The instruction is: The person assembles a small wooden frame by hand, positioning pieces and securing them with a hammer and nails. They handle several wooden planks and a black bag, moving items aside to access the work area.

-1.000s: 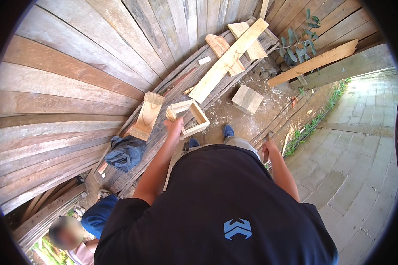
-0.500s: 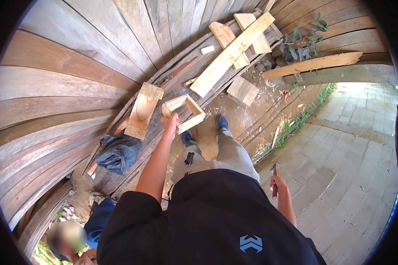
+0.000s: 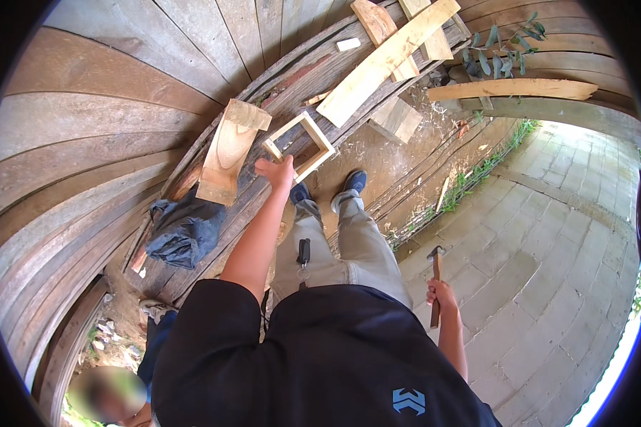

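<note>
My left hand (image 3: 276,171) grips the near side of a small rectangular wooden frame (image 3: 315,165), its fingers closed round the edge. The frame is open in the middle and is at the plank bench. At my right side, over the paving, my right hand (image 3: 443,293) is wrapped round the wooden handle of a claw hammer (image 3: 436,265). Its metal head points away from me. Just left of the frame, a three-sided wooden piece (image 3: 228,149) made of boards rests on the bench. A crumpled dark plastic bag (image 3: 186,231) lies nearer to me.
Loose boards (image 3: 388,64) lie crossed on the far bench (image 3: 292,85), near a small white block (image 3: 348,44). A wooden block (image 3: 395,119) sits on the dirt among shavings. A long plank (image 3: 513,89) and leafy branch (image 3: 502,57) are far right. Another person (image 3: 110,395) is lower left.
My view has shifted, so the bench things sit higher in it. The frame has tilted in my left hand and shows more of its opening. The hammer has swung slightly leftward.
</note>
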`<state>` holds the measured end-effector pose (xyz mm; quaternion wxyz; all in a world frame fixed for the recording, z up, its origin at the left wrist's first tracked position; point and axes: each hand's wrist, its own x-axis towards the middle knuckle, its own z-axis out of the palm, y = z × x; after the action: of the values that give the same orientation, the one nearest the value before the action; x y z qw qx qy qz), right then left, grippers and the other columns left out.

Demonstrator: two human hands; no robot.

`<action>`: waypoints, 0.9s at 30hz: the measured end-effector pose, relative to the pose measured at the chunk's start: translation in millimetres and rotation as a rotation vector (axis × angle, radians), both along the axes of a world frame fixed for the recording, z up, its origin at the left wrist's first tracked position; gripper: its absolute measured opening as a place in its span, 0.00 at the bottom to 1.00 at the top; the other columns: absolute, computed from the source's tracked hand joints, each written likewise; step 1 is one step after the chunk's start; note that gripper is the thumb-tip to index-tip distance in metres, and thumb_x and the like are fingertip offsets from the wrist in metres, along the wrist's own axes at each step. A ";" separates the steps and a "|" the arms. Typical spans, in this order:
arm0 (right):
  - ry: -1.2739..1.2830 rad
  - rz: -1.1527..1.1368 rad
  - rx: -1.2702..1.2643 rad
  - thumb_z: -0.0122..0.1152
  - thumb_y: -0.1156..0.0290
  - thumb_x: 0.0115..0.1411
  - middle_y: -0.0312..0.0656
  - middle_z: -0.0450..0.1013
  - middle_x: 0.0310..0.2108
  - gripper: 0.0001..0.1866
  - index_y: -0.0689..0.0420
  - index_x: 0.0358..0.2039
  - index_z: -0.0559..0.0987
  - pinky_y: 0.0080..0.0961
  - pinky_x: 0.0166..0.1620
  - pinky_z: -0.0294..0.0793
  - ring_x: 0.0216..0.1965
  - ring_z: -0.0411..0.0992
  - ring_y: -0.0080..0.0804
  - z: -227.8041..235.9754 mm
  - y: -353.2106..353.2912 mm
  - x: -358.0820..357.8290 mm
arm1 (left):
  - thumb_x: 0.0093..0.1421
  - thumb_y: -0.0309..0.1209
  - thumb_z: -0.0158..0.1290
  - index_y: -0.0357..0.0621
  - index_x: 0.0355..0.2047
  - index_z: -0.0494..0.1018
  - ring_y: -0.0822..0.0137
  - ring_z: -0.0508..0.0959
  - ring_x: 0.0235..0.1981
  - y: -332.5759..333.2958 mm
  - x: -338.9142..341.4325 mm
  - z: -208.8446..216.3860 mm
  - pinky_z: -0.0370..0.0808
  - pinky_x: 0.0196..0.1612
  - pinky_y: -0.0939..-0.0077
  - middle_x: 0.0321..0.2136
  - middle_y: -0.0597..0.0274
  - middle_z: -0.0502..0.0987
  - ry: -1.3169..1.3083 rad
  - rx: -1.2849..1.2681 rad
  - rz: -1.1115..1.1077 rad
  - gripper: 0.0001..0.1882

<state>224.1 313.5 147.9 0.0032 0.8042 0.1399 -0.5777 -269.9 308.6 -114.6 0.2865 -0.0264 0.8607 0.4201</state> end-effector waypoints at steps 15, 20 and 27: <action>-0.050 0.015 0.068 0.56 0.72 0.57 0.29 0.59 0.16 0.07 0.51 0.26 0.67 0.21 0.15 0.61 0.13 0.59 0.18 -26.1 -18.8 31.4 | 0.45 0.29 0.64 0.29 0.50 0.53 0.53 0.75 0.40 -32.5 -23.9 -4.8 0.73 0.44 0.63 0.38 0.47 0.71 -0.083 0.003 -0.128 0.38; -0.058 0.074 0.047 0.56 0.72 0.57 0.29 0.60 0.16 0.08 0.52 0.26 0.66 0.21 0.15 0.61 0.13 0.59 0.18 -30.2 -14.6 25.6 | 0.51 0.32 0.59 0.33 0.50 0.56 0.67 0.75 0.26 -50.1 -19.5 -13.4 0.73 0.28 0.70 0.29 0.57 0.74 -0.268 0.161 -0.065 0.32; -0.074 0.216 0.016 0.55 0.72 0.56 0.29 0.59 0.17 0.07 0.52 0.28 0.66 0.20 0.15 0.59 0.12 0.58 0.18 -27.3 -7.2 3.4 | 0.58 0.44 0.41 0.50 0.28 0.65 0.75 0.64 0.16 -78.4 -17.5 -23.4 0.58 0.17 0.77 0.18 0.68 0.68 -0.597 0.222 0.063 0.13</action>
<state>227.4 306.3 120.6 0.0642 0.8053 0.2305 -0.5425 -287.4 230.2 -138.0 0.5144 -0.1434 0.6864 0.4937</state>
